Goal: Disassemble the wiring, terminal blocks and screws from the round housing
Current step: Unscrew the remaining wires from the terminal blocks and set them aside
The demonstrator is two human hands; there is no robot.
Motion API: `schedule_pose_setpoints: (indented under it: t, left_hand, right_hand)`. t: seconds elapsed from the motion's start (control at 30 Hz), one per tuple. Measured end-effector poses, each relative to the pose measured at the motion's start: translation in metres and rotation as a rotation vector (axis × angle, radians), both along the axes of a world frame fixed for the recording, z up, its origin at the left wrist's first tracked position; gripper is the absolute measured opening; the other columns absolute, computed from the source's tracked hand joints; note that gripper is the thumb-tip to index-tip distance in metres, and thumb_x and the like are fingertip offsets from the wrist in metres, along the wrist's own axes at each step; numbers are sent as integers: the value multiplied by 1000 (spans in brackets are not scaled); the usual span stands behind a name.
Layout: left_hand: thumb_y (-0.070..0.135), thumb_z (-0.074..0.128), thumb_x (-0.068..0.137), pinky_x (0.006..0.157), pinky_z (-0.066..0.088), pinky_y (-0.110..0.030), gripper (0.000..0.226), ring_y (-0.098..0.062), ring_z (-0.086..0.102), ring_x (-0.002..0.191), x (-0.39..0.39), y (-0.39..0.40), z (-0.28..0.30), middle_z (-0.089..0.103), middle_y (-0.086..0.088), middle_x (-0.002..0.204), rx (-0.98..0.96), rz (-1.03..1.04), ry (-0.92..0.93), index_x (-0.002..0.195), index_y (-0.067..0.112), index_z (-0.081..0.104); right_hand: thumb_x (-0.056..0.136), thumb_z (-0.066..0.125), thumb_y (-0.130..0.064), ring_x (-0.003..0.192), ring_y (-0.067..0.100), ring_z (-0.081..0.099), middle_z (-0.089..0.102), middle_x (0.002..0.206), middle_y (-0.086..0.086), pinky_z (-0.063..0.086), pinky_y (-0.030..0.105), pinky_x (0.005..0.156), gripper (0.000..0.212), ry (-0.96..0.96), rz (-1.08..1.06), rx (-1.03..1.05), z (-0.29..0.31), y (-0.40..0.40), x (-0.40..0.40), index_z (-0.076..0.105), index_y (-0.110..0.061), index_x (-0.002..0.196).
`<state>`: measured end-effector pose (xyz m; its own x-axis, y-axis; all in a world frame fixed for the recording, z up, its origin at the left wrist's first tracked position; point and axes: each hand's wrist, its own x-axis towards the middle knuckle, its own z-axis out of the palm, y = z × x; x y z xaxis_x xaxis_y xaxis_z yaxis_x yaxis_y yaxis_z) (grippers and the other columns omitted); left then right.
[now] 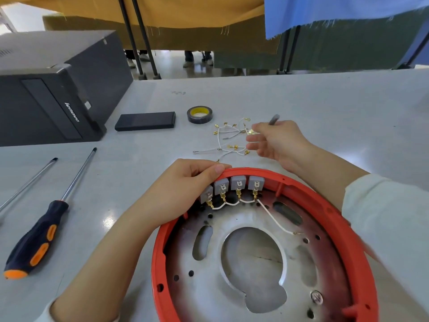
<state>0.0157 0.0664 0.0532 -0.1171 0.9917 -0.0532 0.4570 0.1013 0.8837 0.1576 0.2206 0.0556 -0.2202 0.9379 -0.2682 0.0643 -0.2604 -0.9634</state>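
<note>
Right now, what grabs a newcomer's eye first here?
The big round red plastic housing at bottom centre, with four grey terminal blocks wired inside its far rim, where the left hand grips. Beyond it, the right hand holds a thin grey tool over loose white wires with brass terminals.

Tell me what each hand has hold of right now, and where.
Left hand grips the red housing at its far rim, by the terminal blocks. Right hand holds a thin grey tool; its grip hides the lower part.
</note>
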Motion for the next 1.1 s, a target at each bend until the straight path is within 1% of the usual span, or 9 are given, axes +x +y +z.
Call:
schedule_pose_setpoints:
  t: [0.1,0.2,0.33,0.47,0.53,0.6,0.77,0.9,1.1]
  left_hand:
    - [40,48,96,88,54,-34,25,-6,68,93,0,0,-1,74,18,92,4,1,-11,102,37,73]
    - [39,50,96,74,50,-11,24,5,67,87,0,1,-2,73,22,89,22,6,-13,98,38,73]
    - [37,53,95,71,46,-4,23,5,67,83,3,4,0,74,18,87,20,36,-42,97,33,75]
    - [35,57,93,69,48,-8,21,1,67,78,6,7,1,75,12,84,26,80,-73,94,26,76]
    - [34,58,93,63,46,-7,21,2,64,70,8,6,1,74,10,79,33,98,-83,91,22,76]
    - [36,57,93,63,46,-8,23,1,62,66,6,5,1,73,9,74,27,134,-69,87,23,76]
    - [38,52,95,91,53,-36,26,-19,71,95,-5,-4,5,76,3,95,-106,34,-163,103,28,74]
    - [27,51,99,81,49,-10,22,1,67,96,2,-4,-2,74,16,99,-2,17,-128,102,31,72]
    - [18,50,98,71,49,-9,23,-5,70,91,3,-4,-3,76,7,96,3,-7,-304,104,21,72]
  right_hand:
    - [94,48,-20,42,11,58,69,79,6,39,16,37,18,-138,18,90,6,-5,7,57,-8,104]
    - [97,42,-34,43,11,50,71,74,3,34,17,38,31,-242,109,199,19,-15,12,63,-12,104]
    - [100,34,-48,42,8,39,57,55,0,28,19,37,45,-156,315,283,37,-37,15,72,-22,98]
    - [98,44,-31,39,10,32,52,52,2,24,17,36,31,-21,496,292,42,-58,23,70,-16,93]
    - [97,49,-26,33,13,32,54,50,6,22,17,36,22,63,551,283,36,-66,26,55,-9,84]
    - [95,53,-28,30,15,30,51,45,7,21,17,34,28,130,576,290,28,-72,27,45,-11,74]
    - [80,66,-31,32,12,30,47,42,3,22,20,36,32,163,591,375,20,-75,31,49,-15,59]
    - [74,75,-25,35,9,36,48,45,2,27,16,36,29,91,621,415,18,-75,32,51,-15,62]
    - [72,74,-22,34,12,33,49,46,3,29,19,37,26,94,628,439,19,-74,35,51,-11,67]
